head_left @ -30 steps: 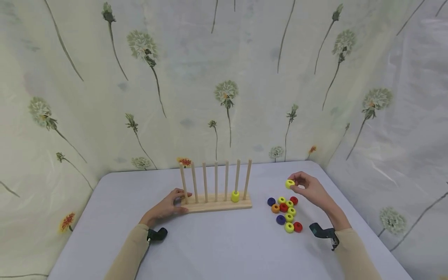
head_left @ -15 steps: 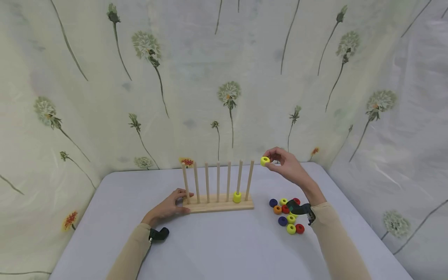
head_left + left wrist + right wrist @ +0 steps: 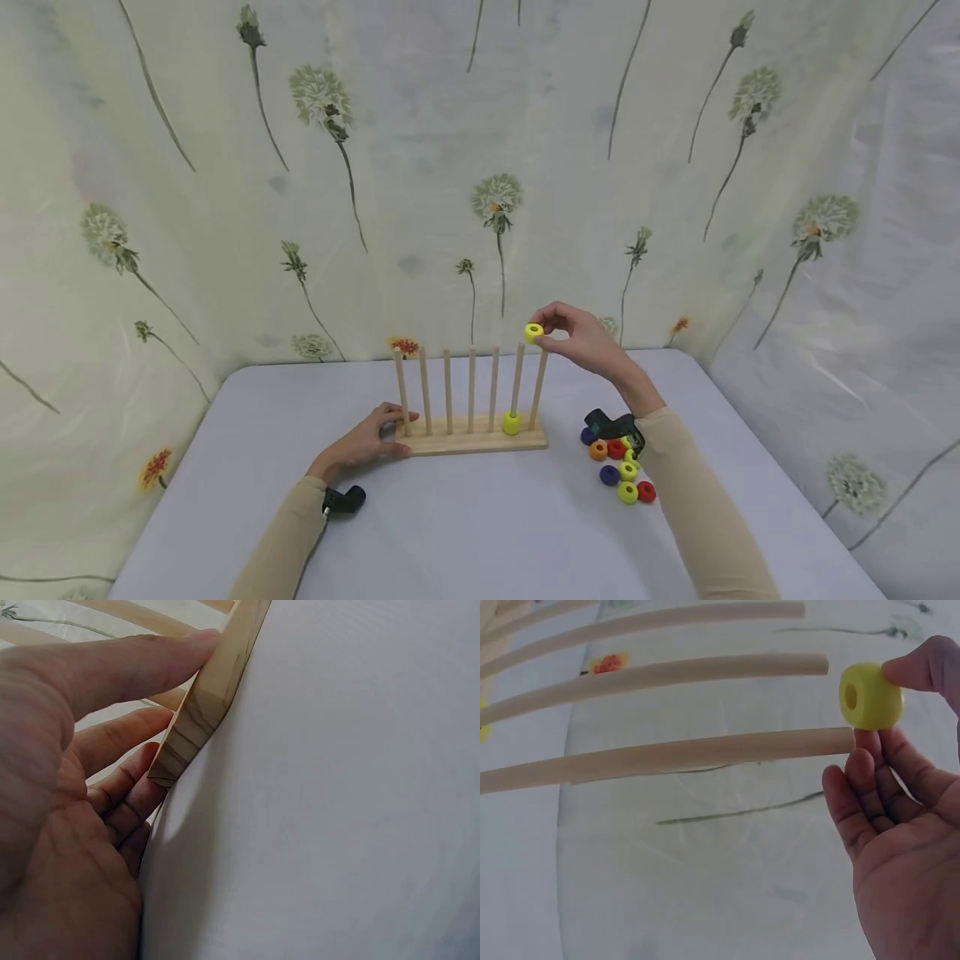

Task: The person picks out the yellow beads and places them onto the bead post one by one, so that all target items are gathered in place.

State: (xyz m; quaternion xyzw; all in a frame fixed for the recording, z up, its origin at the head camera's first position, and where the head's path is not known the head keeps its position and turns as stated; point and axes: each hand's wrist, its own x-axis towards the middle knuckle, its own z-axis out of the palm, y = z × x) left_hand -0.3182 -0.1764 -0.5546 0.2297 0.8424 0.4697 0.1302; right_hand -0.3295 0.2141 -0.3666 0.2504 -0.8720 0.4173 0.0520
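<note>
A wooden stand (image 3: 471, 443) with a row of upright pegs sits on the table. My left hand (image 3: 362, 443) grips its left end, the thumb (image 3: 150, 667) along the front edge and the fingers behind. Between thumb and fingertips, my right hand (image 3: 592, 343) pinches a yellow bead (image 3: 533, 332). It is up at the tops of the two rightmost pegs, and in the right wrist view the bead's hole (image 3: 850, 696) faces the peg ends with a small gap. Another yellow bead (image 3: 512, 423) sits low on the second peg from the right.
Right of the stand lies a loose cluster of red, yellow, purple and orange beads (image 3: 627, 472), partly hidden by the right wrist's camera (image 3: 611, 425). A cloth with printed dandelions (image 3: 420, 208) hangs behind the white table (image 3: 480, 533).
My right hand has carried the yellow bead up and left, from above the cluster to the peg tops. My left hand keeps its hold on the stand.
</note>
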